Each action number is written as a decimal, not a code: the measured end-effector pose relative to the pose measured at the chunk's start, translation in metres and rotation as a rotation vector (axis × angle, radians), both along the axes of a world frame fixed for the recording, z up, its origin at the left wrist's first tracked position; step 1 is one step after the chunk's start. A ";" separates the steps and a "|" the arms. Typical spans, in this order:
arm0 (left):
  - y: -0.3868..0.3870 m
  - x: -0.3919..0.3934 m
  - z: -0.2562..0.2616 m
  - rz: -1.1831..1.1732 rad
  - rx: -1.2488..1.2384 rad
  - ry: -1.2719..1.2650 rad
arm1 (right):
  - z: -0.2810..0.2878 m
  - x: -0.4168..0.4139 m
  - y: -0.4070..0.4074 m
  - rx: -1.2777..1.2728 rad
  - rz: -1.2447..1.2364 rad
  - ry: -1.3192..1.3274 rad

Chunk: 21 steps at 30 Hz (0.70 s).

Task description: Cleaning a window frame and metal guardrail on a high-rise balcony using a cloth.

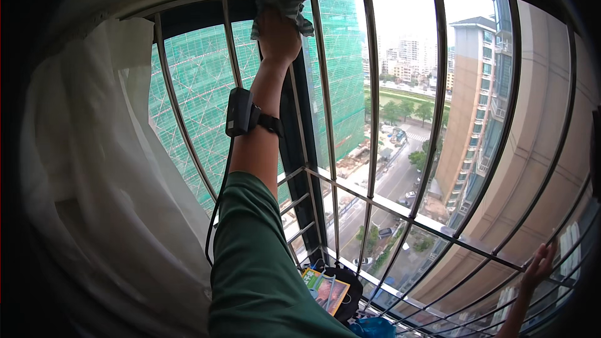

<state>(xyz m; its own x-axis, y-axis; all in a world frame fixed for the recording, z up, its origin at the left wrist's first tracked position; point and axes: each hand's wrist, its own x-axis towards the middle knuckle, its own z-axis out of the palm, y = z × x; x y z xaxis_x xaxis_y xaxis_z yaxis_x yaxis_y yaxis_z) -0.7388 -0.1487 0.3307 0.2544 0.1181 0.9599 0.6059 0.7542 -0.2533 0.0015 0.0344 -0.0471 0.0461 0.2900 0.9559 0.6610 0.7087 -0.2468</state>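
My left hand (277, 37) is raised high into the window corner, pressing a crumpled striped cloth (293, 7) against the top of the dark window frame (244, 11). A black device (240, 111) is strapped to my left wrist, with a cable running down along the green sleeve (263, 263). Far to the right, my right hand (539, 265) is at the horizontal rail of the metal window bars (504, 263). Its fingers point upward and look apart; whether it bears on the rail is hard to see.
A pale curtain (108, 150) hangs at the left. Vertical metal bars (374, 103) stand inside the glass. Low in the corner lie a colourful printed book or box (335, 291), a black bag (354, 286) and a blue plastic item (375, 327).
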 end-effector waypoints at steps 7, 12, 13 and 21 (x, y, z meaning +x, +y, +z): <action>-0.026 0.007 -0.082 0.007 -0.094 -0.102 | -0.004 0.017 0.009 0.019 0.006 -0.060; -0.045 0.012 -0.155 -0.067 -0.176 -0.187 | -0.015 0.026 0.021 -0.056 0.017 -0.056; -0.052 0.014 -0.144 -0.035 -0.230 -0.313 | -0.011 0.022 0.022 -0.010 0.042 -0.062; -0.046 0.050 -0.109 0.211 -0.599 -0.504 | -0.002 0.013 0.000 -0.085 0.087 0.013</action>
